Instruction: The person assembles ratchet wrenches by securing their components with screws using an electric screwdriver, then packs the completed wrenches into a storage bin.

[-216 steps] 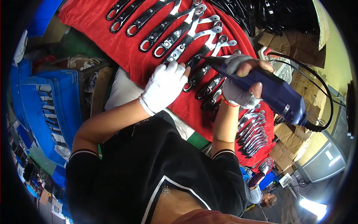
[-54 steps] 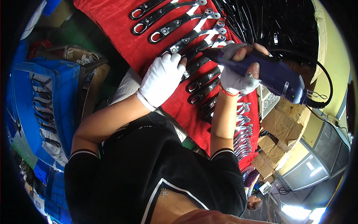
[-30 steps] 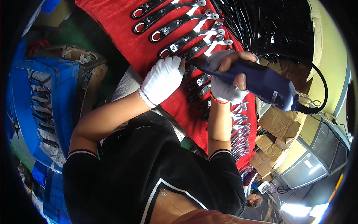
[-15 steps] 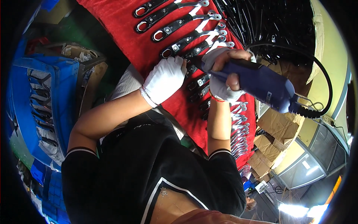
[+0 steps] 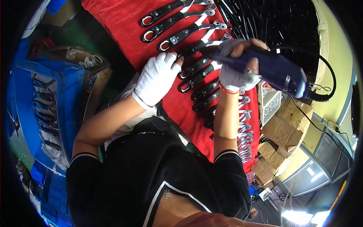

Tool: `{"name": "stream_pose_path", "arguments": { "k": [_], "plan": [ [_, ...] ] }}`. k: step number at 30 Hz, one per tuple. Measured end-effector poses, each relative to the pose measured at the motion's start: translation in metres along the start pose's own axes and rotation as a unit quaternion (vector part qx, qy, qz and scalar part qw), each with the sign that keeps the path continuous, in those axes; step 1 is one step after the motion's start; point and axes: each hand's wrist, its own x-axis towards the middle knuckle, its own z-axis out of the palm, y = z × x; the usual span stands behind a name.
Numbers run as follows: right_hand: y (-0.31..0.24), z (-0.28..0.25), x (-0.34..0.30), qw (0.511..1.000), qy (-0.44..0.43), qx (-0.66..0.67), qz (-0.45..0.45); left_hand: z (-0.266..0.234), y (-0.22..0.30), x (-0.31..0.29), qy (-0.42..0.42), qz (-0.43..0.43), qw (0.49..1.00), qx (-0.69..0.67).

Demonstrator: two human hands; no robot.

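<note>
My right hand [image 5: 239, 73], in a white glove with bare fingertips, is wrapped round a dark blue corded electric screwdriver [image 5: 281, 75]. The tool's narrow front end points left at a black handle [image 5: 192, 51] in the row; its very tip is hard to make out. My left hand [image 5: 157, 77], gloved the same way, pinches the near end of that handle, hiding its ring-shaped end. Several similar black-handled metal hand tools [image 5: 177, 37] lie side by side on a red cloth [image 5: 132, 41], silver arms toward the right.
Blue bins [image 5: 68, 83] holding more dark parts stand at left. A pile of glossy black pieces [image 5: 280, 22] fills the far right. Cardboard [image 5: 281, 132] and a pale tray of small parts [image 5: 270, 102] sit beside the cloth. The screwdriver's black cord [image 5: 332, 72] loops at right.
Both hands have shifted along the row to a handle farther away, the screwdriver moving with the right hand. Handles that my hands covered are now in sight.
</note>
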Motion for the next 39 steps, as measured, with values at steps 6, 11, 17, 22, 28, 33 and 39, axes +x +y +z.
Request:
{"name": "stream_pose_path", "arguments": {
  "k": [6,11,17,22,28,33,39],
  "plan": [
    [0.009,-0.003,0.002,1.000,-0.008,0.008,-0.004,0.008,-0.007,0.002,0.016,0.014,0.999,-0.044],
    [0.008,0.004,0.005,0.999,-0.041,0.021,0.008,0.013,-0.005,0.002,0.039,0.006,0.997,-0.062],
    [0.011,0.000,0.009,0.999,-0.036,0.005,0.008,0.011,-0.003,0.001,0.042,0.006,0.997,-0.066],
    [0.009,0.008,0.010,0.998,-0.060,0.026,0.023,0.013,0.000,0.002,0.042,0.003,0.997,-0.058],
    [-0.011,0.005,-0.001,0.997,-0.003,0.068,0.036,0.015,-0.005,-0.001,0.051,0.010,0.997,-0.058],
    [-0.014,0.025,-0.022,0.997,-0.049,0.049,0.041,0.015,-0.008,-0.002,0.073,0.044,0.996,-0.023],
    [-0.012,0.030,-0.020,0.996,-0.066,0.040,0.048,0.016,-0.007,-0.002,0.067,0.032,0.996,-0.041]
  ]
}}
